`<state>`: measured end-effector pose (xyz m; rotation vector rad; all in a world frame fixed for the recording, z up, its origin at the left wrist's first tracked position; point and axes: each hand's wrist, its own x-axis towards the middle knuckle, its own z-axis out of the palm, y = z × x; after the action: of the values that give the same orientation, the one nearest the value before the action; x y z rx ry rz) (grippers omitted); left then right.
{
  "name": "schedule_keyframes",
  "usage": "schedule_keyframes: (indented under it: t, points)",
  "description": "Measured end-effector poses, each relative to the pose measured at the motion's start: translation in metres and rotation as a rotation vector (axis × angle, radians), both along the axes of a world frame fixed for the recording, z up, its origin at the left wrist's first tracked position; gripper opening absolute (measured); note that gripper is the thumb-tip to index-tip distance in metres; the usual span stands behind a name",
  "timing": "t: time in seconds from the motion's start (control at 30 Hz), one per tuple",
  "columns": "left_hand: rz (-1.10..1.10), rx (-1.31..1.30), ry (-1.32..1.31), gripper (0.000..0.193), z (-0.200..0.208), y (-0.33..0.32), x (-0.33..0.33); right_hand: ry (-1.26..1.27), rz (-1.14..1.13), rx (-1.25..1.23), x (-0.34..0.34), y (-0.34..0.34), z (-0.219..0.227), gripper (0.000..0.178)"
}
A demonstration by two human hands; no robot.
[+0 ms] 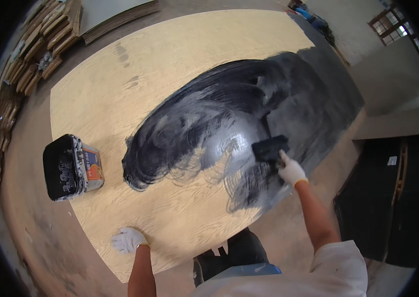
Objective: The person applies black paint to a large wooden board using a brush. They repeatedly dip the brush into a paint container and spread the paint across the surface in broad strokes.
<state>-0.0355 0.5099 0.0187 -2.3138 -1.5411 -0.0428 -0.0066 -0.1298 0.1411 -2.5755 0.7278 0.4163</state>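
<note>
A big pale wood-grain board (170, 44) lies flat in front of me, with wet black coating (189, 114) smeared over its middle and right. My right hand (291, 170), in a white glove, grips a flat, black-covered spreader (270, 148). The spreader rests on the coating near the board's right side; my fingers partly hide its grip. Also gloved, my left hand (129, 240) lies flat with fingers stretched on the bare wood by the near left edge, holding nothing.
A square plastic bucket (89, 168) with black-smeared walls stands at the board's left edge. Stacked wooden pieces (46, 34) line the far left. Dark panels (372, 198) are at the right, beyond the board. A pale sheet stack (115, 17) lies behind.
</note>
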Motion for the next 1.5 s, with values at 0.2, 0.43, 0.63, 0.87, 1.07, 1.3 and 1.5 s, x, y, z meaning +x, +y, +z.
schedule_keyframes:
  t: [0.2,0.43,0.63,0.87,1.07,1.3,1.5]
  points:
    - [0.005,-0.1,0.044,0.051,-0.005,-0.002,0.01,-0.066,0.359,-0.008,0.26,-0.049,-0.009,0.056]
    - [0.018,-0.066,-0.005,0.055,0.001,0.019,-0.015,0.306,0.786,0.028,0.217,0.033,0.038,0.068]
    - [-0.016,-0.126,-0.056,0.058,-0.006,0.004,0.001,-0.034,0.338,-0.032,0.189,-0.2,0.002,0.066]
    - [0.029,-0.144,-0.049,0.059,0.013,0.006,-0.001,0.064,0.819,0.038,0.361,-0.047,0.001,0.074]
    - [0.043,-0.166,-0.03,0.06,0.014,-0.001,0.0,0.104,0.75,0.017,0.341,-0.088,0.021,0.079]
    - [0.034,-0.172,-0.098,0.059,0.0,-0.003,0.008,0.13,0.747,0.039,0.44,-0.092,0.014,0.088]
    - [0.038,-0.173,-0.069,0.059,0.014,-0.007,0.0,0.179,1.376,-0.011,0.351,0.137,0.016,0.072]
